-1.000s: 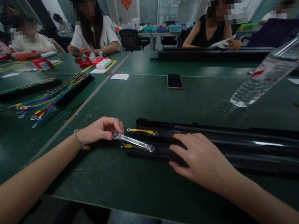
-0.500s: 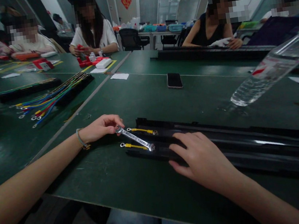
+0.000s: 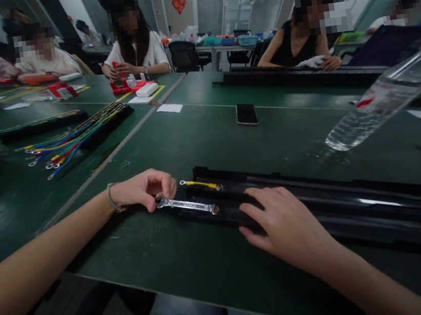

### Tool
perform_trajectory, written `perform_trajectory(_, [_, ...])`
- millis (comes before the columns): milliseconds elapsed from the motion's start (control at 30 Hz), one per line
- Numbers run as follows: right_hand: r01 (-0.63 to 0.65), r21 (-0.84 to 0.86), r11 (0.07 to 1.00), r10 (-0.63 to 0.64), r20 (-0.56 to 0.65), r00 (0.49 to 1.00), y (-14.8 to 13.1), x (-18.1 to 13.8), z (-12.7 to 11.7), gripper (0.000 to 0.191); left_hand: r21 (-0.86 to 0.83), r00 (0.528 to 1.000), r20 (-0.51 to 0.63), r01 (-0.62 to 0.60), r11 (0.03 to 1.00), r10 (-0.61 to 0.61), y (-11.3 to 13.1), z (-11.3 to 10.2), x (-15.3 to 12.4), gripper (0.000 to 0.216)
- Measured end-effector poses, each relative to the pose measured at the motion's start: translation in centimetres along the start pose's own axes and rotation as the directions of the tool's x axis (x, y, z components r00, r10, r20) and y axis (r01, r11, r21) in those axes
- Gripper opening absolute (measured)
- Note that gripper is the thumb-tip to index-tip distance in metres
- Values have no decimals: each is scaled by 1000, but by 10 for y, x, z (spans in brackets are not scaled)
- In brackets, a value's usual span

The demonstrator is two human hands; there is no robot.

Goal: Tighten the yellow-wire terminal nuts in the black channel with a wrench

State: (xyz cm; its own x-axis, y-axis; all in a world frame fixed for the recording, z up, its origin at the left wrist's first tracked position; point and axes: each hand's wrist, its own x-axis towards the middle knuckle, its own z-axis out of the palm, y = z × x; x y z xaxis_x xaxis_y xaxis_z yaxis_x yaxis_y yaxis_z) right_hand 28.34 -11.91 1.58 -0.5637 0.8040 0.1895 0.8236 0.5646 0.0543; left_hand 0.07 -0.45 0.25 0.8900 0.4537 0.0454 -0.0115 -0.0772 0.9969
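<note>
My left hand (image 3: pixel 148 189) is closed on the near end of a silver wrench (image 3: pixel 188 205), thumb and curled fingers around it. The wrench's far end sits over a small metal fastener (image 3: pixel 217 209) at the left end of a long black plastic rail (image 3: pixel 336 198). Beside it, a short yellow wire with a ring terminal (image 3: pixel 200 183) sticks out from a second fastener (image 3: pixel 219 188). Another yellow wire is mostly hidden by the wrench. My right hand (image 3: pixel 281 220) rests across the rail, fingers apart and slightly bent, right of the fasteners.
Beyond the rail lies a phone (image 3: pixel 247 114). A clear water bottle (image 3: pixel 373 97) appears tilted at the right. Bundled coloured wires with ring terminals (image 3: pixel 76 136) lie on the left. Several people sit around the green table (image 3: pixel 131 261).
My left hand has moved down and toward me, swinging the near end of the wrench with it. The far end stays at the fastener. My right hand has barely moved.
</note>
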Motion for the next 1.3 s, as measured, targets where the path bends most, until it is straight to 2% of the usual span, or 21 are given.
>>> perform_trajectory(400, [2, 9, 1000, -2, -11, 1000, 0, -1, 0, 24, -13, 998, 66, 5, 1000, -4, -1, 0, -1, 27])
perform_trajectory(633, [2, 5, 1000, -2, -5, 1000, 0, 0, 1, 25, 11, 996, -61, -69, 998, 69, -5, -6, -1, 25])
perform_trajectory(933, [-2, -4, 1000, 2, 4, 1000, 0, 0, 1, 26, 121, 968, -238, -54, 991, 82, -14, -15, -2, 25])
perform_trajectory(1133, [-4, -1, 1000, 4, -1, 1000, 0, 0, -1, 24, 147, 958, -284, -5, 989, 47, -13, -15, -2, 27])
perform_trajectory(1300, [0, 2, 1000, 0, -14, 1000, 0, 0, 0, 24, 132, 962, -270, -8, 991, 44, -14, -16, -2, 31])
